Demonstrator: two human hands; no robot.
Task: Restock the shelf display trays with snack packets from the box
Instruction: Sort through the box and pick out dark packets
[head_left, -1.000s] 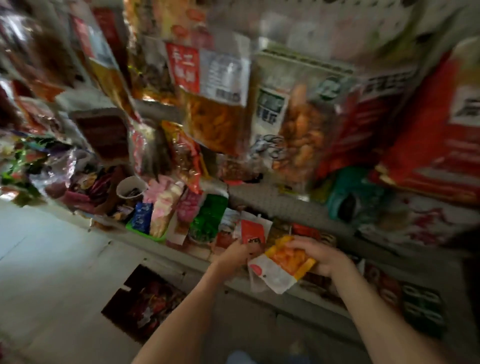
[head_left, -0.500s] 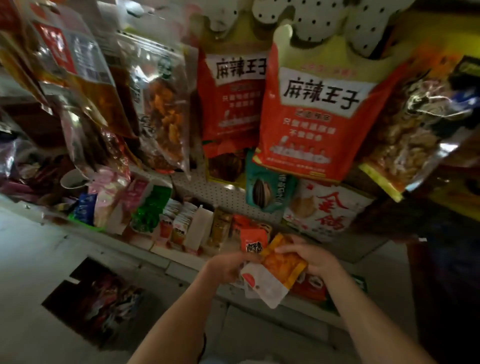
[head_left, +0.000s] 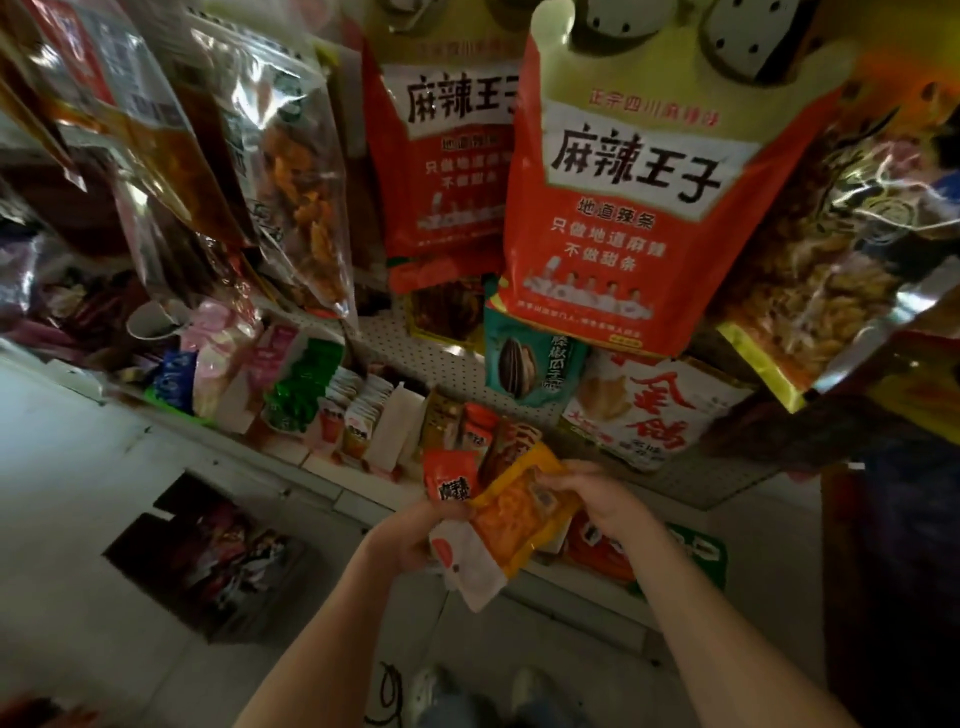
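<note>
Several packets lie in an open cardboard box (head_left: 208, 561) on the floor, well to the left of the hands and lower than them. A second ago the box sat closer to the left forearm. It is now farther off, because the person has moved to the right along the shelf.

Up and to the left of the hands is a row of display trays (head_left: 260, 439) filled with small upright packets. These were directly above the hands a second ago and have since been passed.

The left hand (head_left: 410, 538) is curled around a white packet (head_left: 470, 569), which hangs below it. An orange packet (head_left: 519, 512) lies over the white one. The right hand (head_left: 602, 499) pinches its upper right corner between thumb and fingers. Neither grip has changed.

Just above the left hand, a red packet (head_left: 451, 478) stands in a tray, with the top of the orange packet close beside it. Large red bags (head_left: 618, 218) now hang high above both hands.

Below the right hand, a green tray (head_left: 698, 553) holds more red packets.

Nothing has been placed yet. The person appears to be looking for the tray that matches the orange packet.
</note>
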